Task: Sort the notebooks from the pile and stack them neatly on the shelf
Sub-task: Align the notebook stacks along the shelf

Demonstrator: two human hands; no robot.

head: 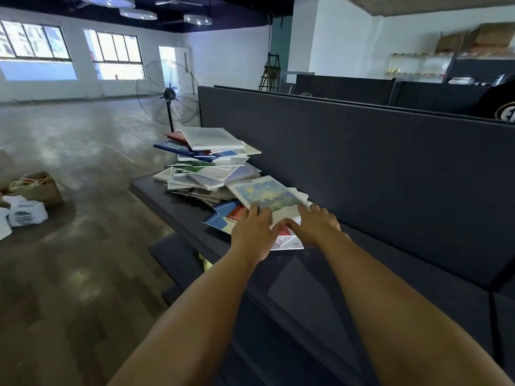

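Observation:
A messy pile of notebooks point(211, 165) leans on the far end of a dark shelf top point(348, 285). Nearer to me lies a smaller heap, topped by a notebook with a blue and yellow painted cover point(267, 195). My left hand point(255, 232) rests on the near left edge of that heap, fingers reaching over the painted cover. My right hand point(316, 225) lies flat on its near right side, thumbs almost meeting. Red, blue and white notebooks point(223, 215) stick out beneath.
A dark partition wall point(362, 162) runs along the right of the shelf. A standing fan point(168, 93) is behind the pile. Cardboard box point(39, 188) and white bags point(26, 214) sit on the concrete floor at left. A lower shelf ledge point(172, 254) juts out below.

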